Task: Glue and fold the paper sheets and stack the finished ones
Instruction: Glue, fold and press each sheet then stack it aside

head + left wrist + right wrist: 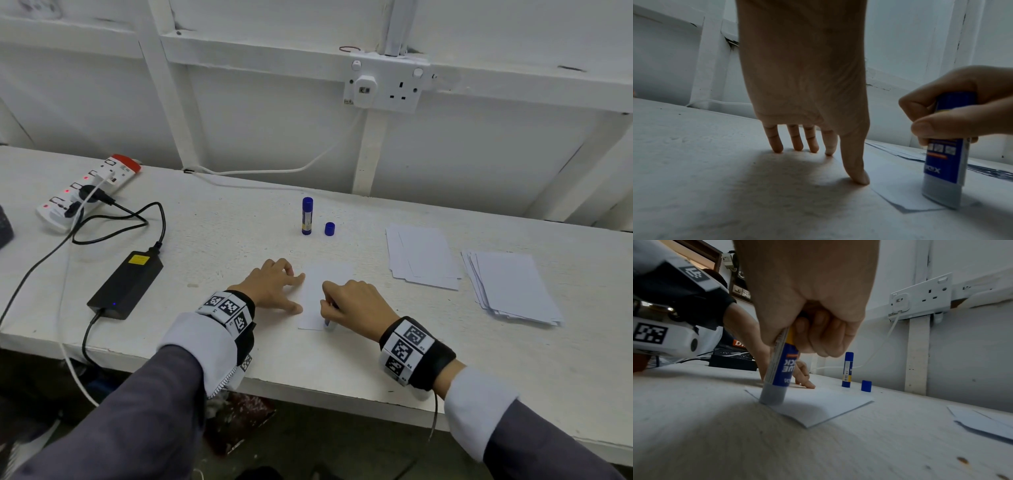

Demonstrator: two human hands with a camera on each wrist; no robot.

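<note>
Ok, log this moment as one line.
step: gluing | right hand: grips glue stick, tip on paper sheet | left hand: fingertips pin sheet edge | spare glue stick: upright

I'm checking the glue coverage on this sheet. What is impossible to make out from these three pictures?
- Glue on the paper sheet: no trace shows on the white surface in any view.
- Glue stick tip: its lowered end hides the contact with the sheet in both wrist views.
- Head view: the right hand covers nearly all of the stick.
- Label on the second glue stick: too small.
- Sheet counts in both paper stacks: edges too fine.
</note>
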